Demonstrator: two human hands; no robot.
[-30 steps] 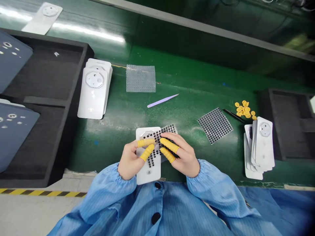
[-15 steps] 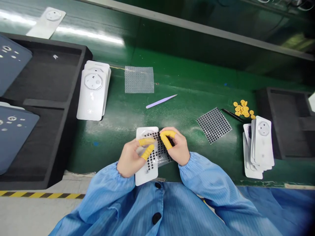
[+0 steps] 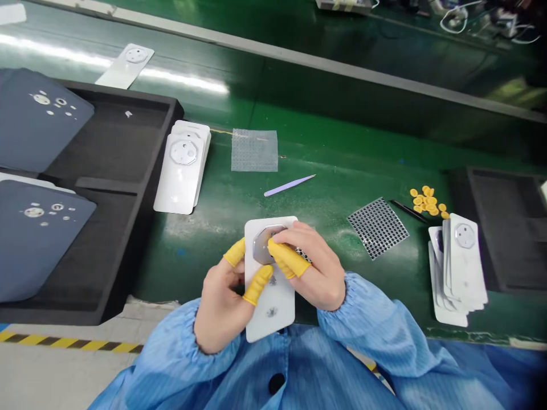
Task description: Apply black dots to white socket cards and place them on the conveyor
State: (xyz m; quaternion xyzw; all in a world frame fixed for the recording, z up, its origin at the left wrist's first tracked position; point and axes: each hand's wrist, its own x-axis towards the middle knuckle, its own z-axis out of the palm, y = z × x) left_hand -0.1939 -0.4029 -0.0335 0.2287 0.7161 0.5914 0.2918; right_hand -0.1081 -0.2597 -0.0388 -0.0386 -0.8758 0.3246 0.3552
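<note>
My left hand (image 3: 226, 299) holds a white phone back cover (image 3: 273, 319) with its thumb on the front face and a finger at the left edge. The cover has an octagonal camera ring (image 3: 259, 245) near its top and is raised toward me. My right hand (image 3: 310, 262) has its fingers pinched together over that ring; whatever lies between the fingertips is hidden. Yellow finger cots sheathe the working fingers of both hands. Beneath the right hand, a sheet of black dots (image 3: 304, 254) shows only in part.
Purple tweezers (image 3: 289, 185), a clear dotted sheet (image 3: 254, 151) and a black dot sheet (image 3: 378, 228) lie ahead. White covers are stacked left (image 3: 177, 182) and right (image 3: 465, 262). Yellow finger cots (image 3: 425, 200) lie beside black tweezers (image 3: 409, 211). Dark trays stand left (image 3: 123, 196) and right (image 3: 491, 228).
The white cover has come up closer to me, and my left hand has taken hold of it. My right hand has moved from the dot sheet onto the camera ring. The view has shifted.
</note>
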